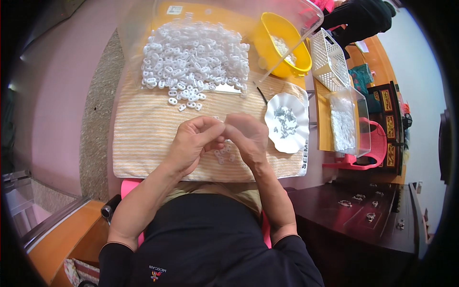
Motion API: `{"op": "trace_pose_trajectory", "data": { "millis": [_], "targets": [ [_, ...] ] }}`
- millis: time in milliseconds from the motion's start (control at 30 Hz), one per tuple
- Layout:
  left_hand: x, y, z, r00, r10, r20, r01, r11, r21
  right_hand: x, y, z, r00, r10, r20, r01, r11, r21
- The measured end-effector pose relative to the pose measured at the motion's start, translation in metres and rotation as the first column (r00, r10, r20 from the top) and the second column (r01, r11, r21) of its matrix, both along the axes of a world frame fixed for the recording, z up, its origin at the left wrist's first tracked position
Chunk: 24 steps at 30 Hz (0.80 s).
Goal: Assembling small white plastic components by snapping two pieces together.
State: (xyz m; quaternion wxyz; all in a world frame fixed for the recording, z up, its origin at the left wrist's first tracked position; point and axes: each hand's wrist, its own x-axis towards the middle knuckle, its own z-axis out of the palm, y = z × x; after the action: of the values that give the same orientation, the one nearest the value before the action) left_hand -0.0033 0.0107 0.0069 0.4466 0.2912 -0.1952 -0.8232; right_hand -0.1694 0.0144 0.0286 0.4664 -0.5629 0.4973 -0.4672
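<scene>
My left hand (193, 143) and my right hand (248, 136) meet fingertip to fingertip above a striped orange-and-white cloth (143, 138). Between the fingertips they pinch a small white plastic piece (224, 125), mostly hidden by the fingers. A few loose white plastic pieces (224, 154) lie on the cloth just under my hands. Farther away a large heap of the same white pieces (193, 55) spreads across the cloth. A white scalloped dish (287, 123) with small dark metal parts sits right of my right hand.
A yellow bowl (282, 45) stands tilted inside a clear plastic bin (306, 16) at the back. A white lattice basket (330, 60), a clear box (346, 122) of white pieces on a pink stool (375, 153), and a dark wooden cabinet (363, 215) are at the right. Another person (358, 16) is at the far top.
</scene>
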Motion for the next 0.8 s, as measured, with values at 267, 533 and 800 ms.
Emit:
{"op": "trace_pose_trajectory", "data": {
  "millis": [267,533,800],
  "targets": [
    [-0.001,-0.001,0.001,0.999,0.022,0.041,-0.021,0.999,-0.028,-0.002,0.000,-0.008,0.997,0.071,0.003,-0.070,0.992,-0.103],
    [-0.002,0.001,0.004,0.999,-0.031,0.019,0.032,0.999,-0.015,-0.008,0.004,-0.002,0.994,0.086,-0.064,-0.095,0.984,-0.148],
    [-0.001,0.001,0.000,0.998,-0.022,0.052,0.024,0.999,-0.030,-0.065,0.003,0.009,0.894,-0.214,-0.393,0.135,0.966,-0.221]
  ]
}}
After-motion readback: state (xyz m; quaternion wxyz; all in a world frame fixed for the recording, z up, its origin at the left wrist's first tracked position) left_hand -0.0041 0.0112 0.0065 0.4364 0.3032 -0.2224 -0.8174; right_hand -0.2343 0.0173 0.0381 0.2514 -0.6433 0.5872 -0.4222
